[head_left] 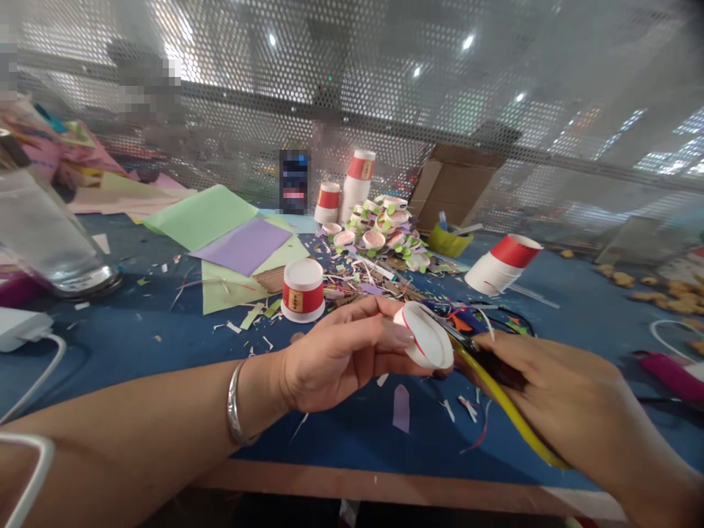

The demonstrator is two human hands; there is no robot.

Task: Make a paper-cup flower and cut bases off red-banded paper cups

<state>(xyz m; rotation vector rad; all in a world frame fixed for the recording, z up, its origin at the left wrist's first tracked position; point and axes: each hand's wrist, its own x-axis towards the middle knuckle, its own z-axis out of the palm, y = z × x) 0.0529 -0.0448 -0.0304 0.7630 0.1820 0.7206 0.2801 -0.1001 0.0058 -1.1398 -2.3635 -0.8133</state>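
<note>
My left hand (pixel 352 348), with a silver bangle at the wrist, pinches a cut-down paper cup bottom (pixel 432 341), white with a thin red edge. My right hand (pixel 566 389) is wrapped round scissors (pixel 498 392) with a yellow handle. Their dark blades lie against the rim of the cup piece; the blade tips are partly hidden behind it. Just beyond my left hand, a red and white paper cup (pixel 303 291) stands upside down. Below the cup piece, a small purple paper tag (pixel 402 408) lies on the blue tabletop (pixel 352 440).
Paper scraps (pixel 363 282) litter the middle. Behind them rise a pile of decorated cup bottoms (pixel 379 227) and stacked cups (pixel 357 187). Green paper (pixel 201 216) and purple paper (pixel 245 246) lie left, near a glass of water (pixel 55 235). Tilted cups (pixel 503 264) are at right.
</note>
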